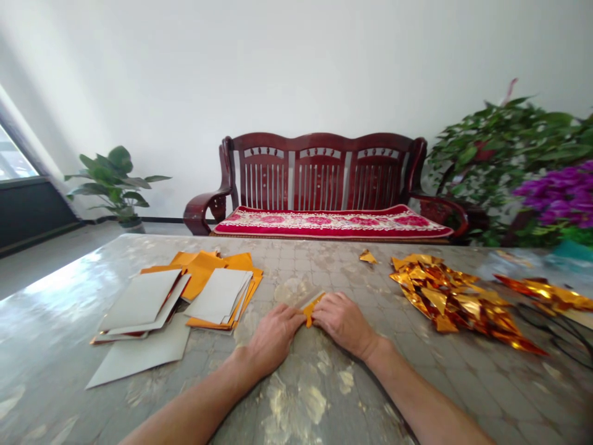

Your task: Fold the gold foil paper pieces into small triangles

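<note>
Between my two hands, on the patterned tabletop, lies a small piece of folded orange paper with a pale grey strip showing on top. My left hand grips its left end, fingers pressed together. At the right end, the curled fingers of my right hand pinch the paper and hide part of it. Left of my hands are stacks of grey-backed orange paper sheets. Over to the right is a heap of shiny gold folded foil pieces, with one separate gold piece farther back.
More grey sheets are piled at the left. At the right edge lie black cords and clear plastic. A dark red wooden bench stands beyond the table, with potted plants and purple flowers to the sides.
</note>
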Demonstrator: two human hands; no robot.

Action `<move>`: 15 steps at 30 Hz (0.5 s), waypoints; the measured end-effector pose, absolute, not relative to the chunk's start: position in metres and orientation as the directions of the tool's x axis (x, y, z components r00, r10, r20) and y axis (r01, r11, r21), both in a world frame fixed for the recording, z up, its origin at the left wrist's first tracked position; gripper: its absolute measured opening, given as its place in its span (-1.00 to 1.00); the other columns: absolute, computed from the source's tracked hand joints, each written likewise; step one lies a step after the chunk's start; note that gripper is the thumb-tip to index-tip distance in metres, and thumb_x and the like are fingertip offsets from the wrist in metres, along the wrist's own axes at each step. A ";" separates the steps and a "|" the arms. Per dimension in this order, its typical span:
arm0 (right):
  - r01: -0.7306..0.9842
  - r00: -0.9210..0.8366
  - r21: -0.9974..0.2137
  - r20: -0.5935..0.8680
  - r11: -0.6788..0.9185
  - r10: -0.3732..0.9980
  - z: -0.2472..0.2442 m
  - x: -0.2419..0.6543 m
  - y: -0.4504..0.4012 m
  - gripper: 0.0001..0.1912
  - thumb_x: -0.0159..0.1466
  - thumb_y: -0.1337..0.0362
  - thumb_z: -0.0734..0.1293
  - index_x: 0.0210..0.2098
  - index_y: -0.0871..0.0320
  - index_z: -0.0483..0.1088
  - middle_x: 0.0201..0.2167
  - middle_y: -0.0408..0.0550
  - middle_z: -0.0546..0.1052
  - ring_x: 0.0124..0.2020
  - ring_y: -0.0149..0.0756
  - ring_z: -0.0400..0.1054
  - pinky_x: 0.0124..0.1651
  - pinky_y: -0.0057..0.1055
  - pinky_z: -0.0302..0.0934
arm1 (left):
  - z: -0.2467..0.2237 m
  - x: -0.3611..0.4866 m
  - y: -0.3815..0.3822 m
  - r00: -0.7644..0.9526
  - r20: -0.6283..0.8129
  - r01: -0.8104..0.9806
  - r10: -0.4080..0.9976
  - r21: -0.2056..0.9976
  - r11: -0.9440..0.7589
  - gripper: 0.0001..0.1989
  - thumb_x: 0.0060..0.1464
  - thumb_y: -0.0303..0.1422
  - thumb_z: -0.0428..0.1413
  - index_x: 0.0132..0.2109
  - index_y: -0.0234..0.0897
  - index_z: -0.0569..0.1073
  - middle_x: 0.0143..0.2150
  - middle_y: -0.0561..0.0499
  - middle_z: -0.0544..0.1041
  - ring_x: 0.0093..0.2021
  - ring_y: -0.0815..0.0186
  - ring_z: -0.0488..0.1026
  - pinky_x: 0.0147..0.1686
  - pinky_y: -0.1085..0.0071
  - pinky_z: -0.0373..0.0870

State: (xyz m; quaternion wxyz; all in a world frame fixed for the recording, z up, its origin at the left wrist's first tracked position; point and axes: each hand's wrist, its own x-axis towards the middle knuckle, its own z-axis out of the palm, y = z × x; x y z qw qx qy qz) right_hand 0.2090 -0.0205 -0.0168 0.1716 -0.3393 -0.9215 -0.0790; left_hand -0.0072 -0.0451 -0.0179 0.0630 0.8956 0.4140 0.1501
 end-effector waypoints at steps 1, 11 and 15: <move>0.647 -0.718 0.039 0.365 0.761 0.592 -0.018 0.208 -0.020 -0.79 0.41 0.30 0.23 -0.24 0.10 0.51 -0.27 -0.08 0.56 -0.17 -0.30 0.34 -0.11 -0.34 0.10 | -0.018 -0.007 -0.044 0.610 0.214 0.725 0.763 0.238 -0.646 -0.68 0.28 -0.49 -0.11 0.02 -0.14 0.47 -0.04 0.01 0.53 -0.01 0.27 0.38 0.05 0.32 0.34; 0.629 -0.744 0.157 0.407 0.762 0.530 -0.027 0.202 -0.019 -0.73 0.41 0.39 0.16 -0.37 0.15 0.42 -0.39 -0.08 0.49 -0.33 -0.32 0.31 -0.24 -0.37 0.10 | -0.022 -0.006 -0.035 0.579 0.226 0.760 0.783 0.198 -0.619 -0.72 0.31 -0.42 -0.10 -0.04 -0.15 0.49 -0.11 0.02 0.54 -0.06 0.28 0.41 -0.02 0.38 0.35; 0.645 -0.730 0.181 0.433 0.742 0.529 -0.030 0.200 -0.017 -0.71 0.41 0.37 0.16 -0.40 0.16 0.40 -0.43 -0.09 0.47 -0.37 -0.32 0.29 -0.26 -0.36 0.08 | -0.022 -0.004 -0.033 0.574 0.203 0.773 0.794 0.187 -0.606 -0.74 0.32 -0.37 -0.08 -0.06 -0.15 0.50 -0.14 0.02 0.54 -0.06 0.27 0.41 -0.02 0.37 0.34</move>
